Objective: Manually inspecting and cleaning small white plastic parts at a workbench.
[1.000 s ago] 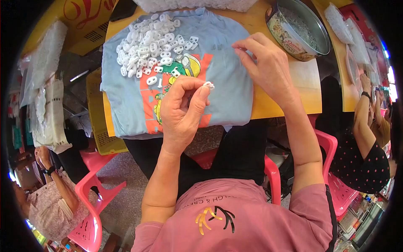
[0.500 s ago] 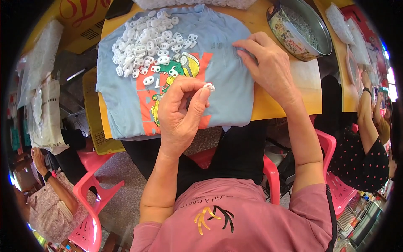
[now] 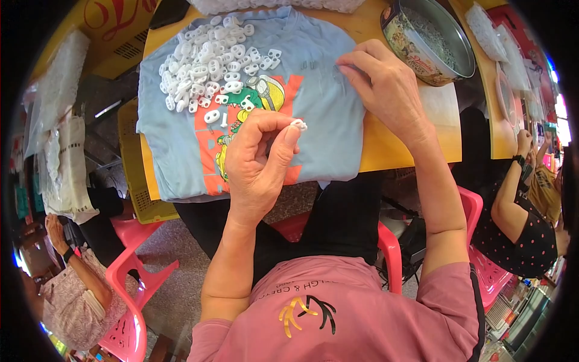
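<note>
My left hand [image 3: 258, 158] is closed, pinching a small white plastic cord lock [image 3: 299, 125] between thumb and forefinger. My right hand [image 3: 386, 90] is at the right side of a folded blue T-shirt [image 3: 329, 139], its thumb and forefinger pinched together close to the cloth. Whatever is between those fingertips is too small to make out. Two tiny metal springs [image 3: 309, 64] lie just left of them. A heap of white two-holed cord lock pieces [image 3: 202, 63] covers the shirt's upper left. One loose piece [image 3: 211, 116] and a small white plunger [image 3: 224, 120] lie nearer my left hand.
A round tin [image 3: 425, 45] full of small metal springs stands at the far right of the yellow table [image 3: 416, 142]. Bubble wrap [image 3: 271, 5] lies along the back. A yellow crate [image 3: 142, 193] is at the left. People sit on pink chairs [image 3: 129, 271] at both sides.
The thumb and forefinger of my right hand have drawn together by the cloth. My left hand keeps its hold on the cord lock. A co-worker at the right has moved an arm.
</note>
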The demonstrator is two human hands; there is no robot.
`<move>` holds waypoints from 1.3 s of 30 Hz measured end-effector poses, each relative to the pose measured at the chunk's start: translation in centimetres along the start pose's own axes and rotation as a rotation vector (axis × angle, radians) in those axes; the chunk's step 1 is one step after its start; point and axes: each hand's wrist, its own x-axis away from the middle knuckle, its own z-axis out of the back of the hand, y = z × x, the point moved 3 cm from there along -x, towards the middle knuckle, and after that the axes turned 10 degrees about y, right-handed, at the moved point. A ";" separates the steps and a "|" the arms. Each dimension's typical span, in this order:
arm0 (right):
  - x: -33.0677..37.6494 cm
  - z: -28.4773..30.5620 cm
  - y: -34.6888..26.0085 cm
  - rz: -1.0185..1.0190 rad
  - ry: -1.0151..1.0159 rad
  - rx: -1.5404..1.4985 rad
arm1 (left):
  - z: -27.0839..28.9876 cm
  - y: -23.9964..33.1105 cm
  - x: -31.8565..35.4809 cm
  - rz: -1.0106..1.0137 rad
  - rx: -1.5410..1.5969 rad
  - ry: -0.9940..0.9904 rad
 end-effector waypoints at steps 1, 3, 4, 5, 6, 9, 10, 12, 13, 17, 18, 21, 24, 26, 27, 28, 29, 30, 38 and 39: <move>-0.1 0.0 -0.2 -0.010 -0.017 -0.001 | 0.0 0.0 0.0 0.001 -0.003 0.000; -0.1 -0.2 -0.2 -0.019 -0.034 -0.001 | -0.1 0.0 0.0 0.001 -0.005 0.000; -0.1 -0.4 -0.1 -0.011 -0.032 0.010 | -0.1 0.0 0.0 0.005 -0.005 -0.001; -0.1 -0.5 0.0 -0.002 -0.030 0.022 | -0.1 0.0 0.0 0.009 -0.006 -0.001; -0.2 -0.5 0.0 -0.001 -0.030 0.021 | -0.1 0.0 0.0 0.008 -0.006 0.000; -0.2 -0.7 0.1 0.006 -0.032 0.030 | -0.1 0.1 0.0 0.015 -0.007 0.000; -0.1 -0.7 0.2 -0.003 -0.034 0.026 | -0.1 0.1 0.0 0.019 -0.006 0.003; 0.0 -0.5 0.2 -0.010 -0.035 0.022 | -0.1 0.1 0.0 0.022 -0.005 0.006; 0.0 -0.4 0.3 -0.060 -0.043 -0.020 | -0.1 0.0 0.0 0.018 -0.001 0.006; 0.3 0.2 0.0 -0.431 -0.124 -0.408 | 0.0 0.0 0.1 0.030 0.019 0.024; 0.4 0.4 -0.3 -0.429 -0.126 -0.409 | 0.0 0.0 0.1 0.029 0.019 0.026; 1.1 0.3 -1.3 -0.602 -0.231 -0.789 | -0.1 -0.1 -0.1 0.063 0.041 0.039; 1.7 -0.5 -3.4 -0.592 -0.254 -1.018 | -0.1 0.0 -0.1 0.055 0.048 0.069; 1.7 -0.6 -4.7 -0.614 -0.270 -1.085 | 0.1 0.1 -0.1 0.067 0.000 0.067; 1.6 -0.5 -5.2 -0.636 -0.282 -1.144 | 0.1 0.1 -0.1 0.067 -0.001 0.070; 1.8 -0.7 -5.4 -0.636 -0.285 -1.146 | 0.1 0.1 -0.2 0.054 -0.003 0.074; 2.0 -0.9 -5.5 -0.655 -0.274 -1.163 | 0.1 0.1 -0.2 0.041 -0.004 0.077; 2.2 -1.1 -5.5 -0.674 -0.263 -1.180 | 0.2 0.0 -0.2 0.042 -0.005 0.080; 3.1 -2.1 -6.0 -0.771 -0.258 -1.332 | 0.2 0.1 -0.1 0.038 0.013 0.081; 3.3 -2.3 -6.0 -0.788 -0.251 -1.343 | 0.1 0.1 -0.1 0.039 0.013 0.082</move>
